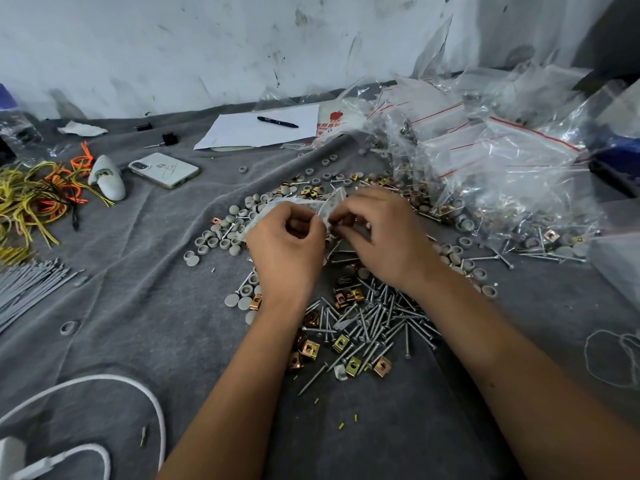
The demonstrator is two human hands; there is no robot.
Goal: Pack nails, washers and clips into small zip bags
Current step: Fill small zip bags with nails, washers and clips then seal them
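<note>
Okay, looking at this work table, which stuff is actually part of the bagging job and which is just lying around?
Part of the job:
small zip bag, pinched by left hand and right hand
nails
grey washers
metal clips
pile of zip bags

Just lying about:
phone
pen on paper
yellow and orange cords
white cable

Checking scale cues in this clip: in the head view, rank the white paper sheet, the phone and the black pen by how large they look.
1. White paper sheet, clearly largest.
2. Phone.
3. Black pen, smallest; it lies on the sheet.
</note>
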